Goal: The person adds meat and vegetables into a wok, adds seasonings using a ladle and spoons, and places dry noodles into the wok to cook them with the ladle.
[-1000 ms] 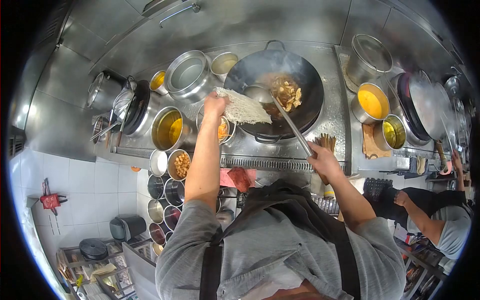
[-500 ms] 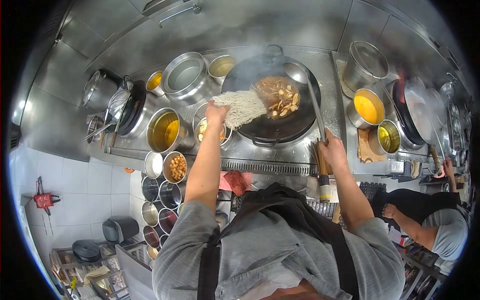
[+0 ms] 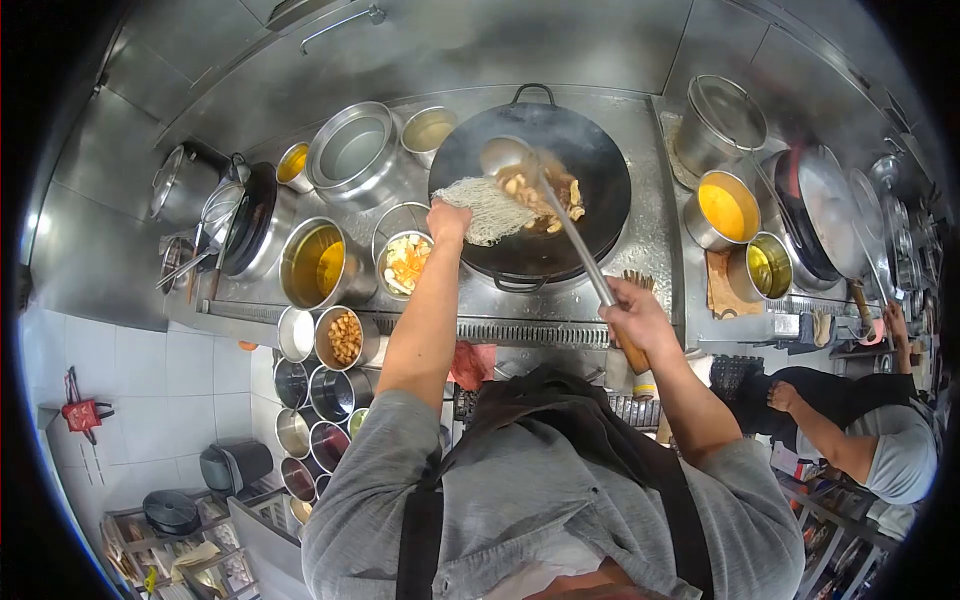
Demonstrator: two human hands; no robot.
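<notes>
Noodles, pale and bundled, extend over the left side of the wok; we see their near end pinched in the closed fingers of the left hand, hence not released. The right hand has its fingers wrapped around the ladle. We judge the browned pieces partly cooked and the noodles largely unmixed with them.

Steel wall behind steel tabletop, dull sheen. White tiles left; loaded rack near them.
</notes>
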